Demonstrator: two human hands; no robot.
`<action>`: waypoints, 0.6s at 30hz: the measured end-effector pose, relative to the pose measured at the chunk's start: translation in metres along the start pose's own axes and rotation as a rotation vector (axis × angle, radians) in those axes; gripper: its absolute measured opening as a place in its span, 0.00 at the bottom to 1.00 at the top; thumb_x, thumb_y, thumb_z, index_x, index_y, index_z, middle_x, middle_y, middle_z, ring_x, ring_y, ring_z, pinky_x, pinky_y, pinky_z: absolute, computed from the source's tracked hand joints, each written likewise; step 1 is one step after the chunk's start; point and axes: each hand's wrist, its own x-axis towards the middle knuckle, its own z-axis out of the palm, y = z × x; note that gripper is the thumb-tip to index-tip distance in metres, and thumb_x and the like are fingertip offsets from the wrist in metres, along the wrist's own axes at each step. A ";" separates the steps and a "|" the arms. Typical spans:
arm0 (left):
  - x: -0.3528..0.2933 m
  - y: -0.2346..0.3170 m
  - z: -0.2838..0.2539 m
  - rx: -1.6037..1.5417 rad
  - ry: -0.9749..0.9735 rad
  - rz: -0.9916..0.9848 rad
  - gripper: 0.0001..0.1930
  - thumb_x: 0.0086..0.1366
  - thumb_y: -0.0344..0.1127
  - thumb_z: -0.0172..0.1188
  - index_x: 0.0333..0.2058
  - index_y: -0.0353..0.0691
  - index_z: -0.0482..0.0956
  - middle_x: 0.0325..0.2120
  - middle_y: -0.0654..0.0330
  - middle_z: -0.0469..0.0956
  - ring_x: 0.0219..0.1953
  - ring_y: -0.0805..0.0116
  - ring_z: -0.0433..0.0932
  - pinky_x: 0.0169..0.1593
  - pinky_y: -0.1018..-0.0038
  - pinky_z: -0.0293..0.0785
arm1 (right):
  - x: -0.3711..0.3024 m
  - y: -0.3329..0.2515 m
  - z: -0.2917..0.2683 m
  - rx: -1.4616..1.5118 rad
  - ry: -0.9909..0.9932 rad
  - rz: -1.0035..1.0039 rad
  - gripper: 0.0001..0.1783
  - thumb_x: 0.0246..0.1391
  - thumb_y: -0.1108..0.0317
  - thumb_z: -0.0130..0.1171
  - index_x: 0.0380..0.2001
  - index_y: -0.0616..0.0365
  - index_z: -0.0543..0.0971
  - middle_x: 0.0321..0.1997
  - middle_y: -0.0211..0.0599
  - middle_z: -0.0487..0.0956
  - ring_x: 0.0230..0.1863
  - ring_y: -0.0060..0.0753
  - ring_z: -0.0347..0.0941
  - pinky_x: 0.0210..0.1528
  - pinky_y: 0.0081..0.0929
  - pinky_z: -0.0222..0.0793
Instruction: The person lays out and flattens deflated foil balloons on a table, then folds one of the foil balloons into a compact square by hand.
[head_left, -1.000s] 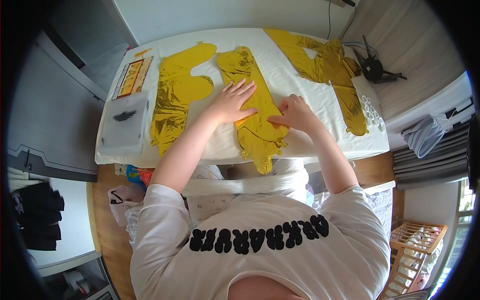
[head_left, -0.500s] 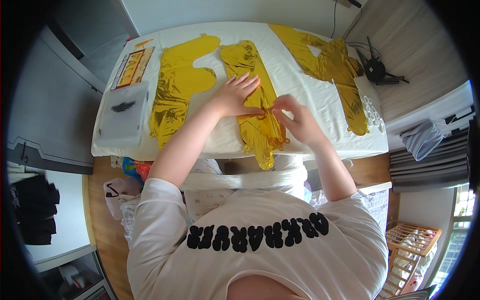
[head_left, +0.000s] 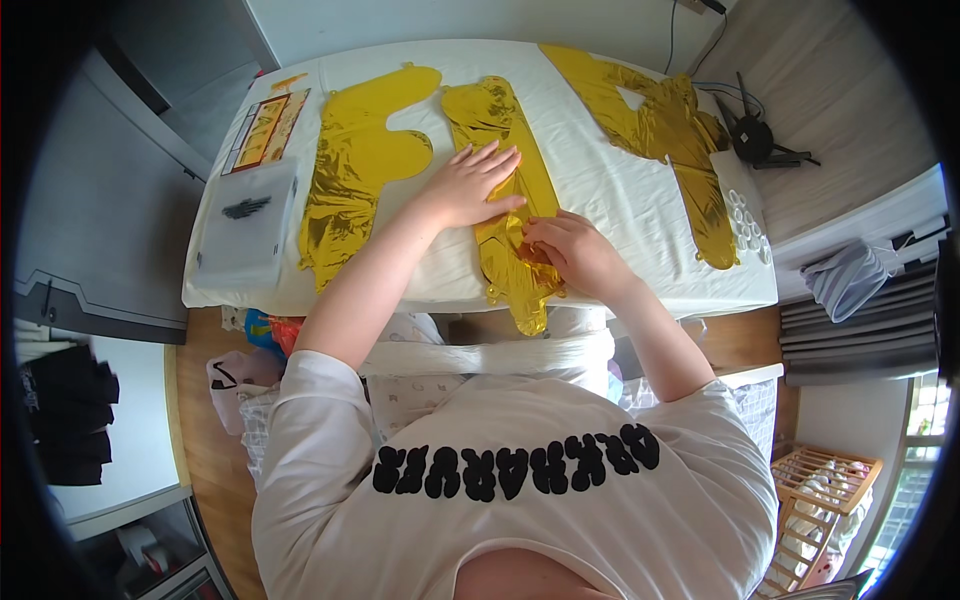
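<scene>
A flat gold foil balloon (head_left: 486,110) lies lengthwise in front of me on the white-covered table, its near end reaching the table's front edge. My left hand (head_left: 474,188) rests on its middle, palm down with the fingers stretched out. Just to the right and nearer, my right hand (head_left: 580,254) has its fingers curled on the crumpled foil at the balloon's right side; the fingertips are partly hidden. Another flat gold foil balloon (head_left: 350,165) with a notched outline lies to the left. A third gold foil balloon (head_left: 670,125), with a small hole, lies at the far right.
On the table's left are a translucent plastic box (head_left: 240,245) with a dark bundle on it and a printed card (head_left: 265,132). Several clear rings (head_left: 745,225) sit at the right edge, near a black router (head_left: 752,140). The white tablecloth (head_left: 600,200) is wrinkled.
My right hand has come down closer to the foil, its fingers curling onto the balloon's right side. My left hand stays almost in place.
</scene>
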 end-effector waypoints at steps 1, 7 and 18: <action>-0.001 0.000 -0.001 0.053 0.006 0.014 0.48 0.70 0.75 0.41 0.76 0.45 0.51 0.77 0.60 0.52 0.79 0.57 0.46 0.79 0.58 0.41 | 0.000 0.000 0.000 -0.014 0.018 -0.014 0.13 0.54 0.80 0.62 0.44 0.57 0.82 0.47 0.41 0.84 0.48 0.50 0.80 0.54 0.41 0.76; -0.003 0.000 -0.004 0.089 0.001 0.020 0.54 0.65 0.80 0.44 0.76 0.45 0.51 0.77 0.59 0.52 0.79 0.55 0.46 0.79 0.57 0.42 | 0.000 0.003 -0.006 0.094 -0.057 0.109 0.09 0.52 0.75 0.67 0.38 0.56 0.84 0.44 0.39 0.85 0.51 0.47 0.79 0.59 0.43 0.73; -0.002 0.002 -0.005 0.078 -0.028 0.016 0.53 0.65 0.79 0.45 0.76 0.44 0.51 0.77 0.58 0.51 0.79 0.55 0.45 0.80 0.58 0.40 | -0.034 0.013 -0.009 -0.173 0.045 0.010 0.19 0.48 0.63 0.75 0.46 0.46 0.87 0.53 0.38 0.84 0.64 0.42 0.75 0.73 0.61 0.59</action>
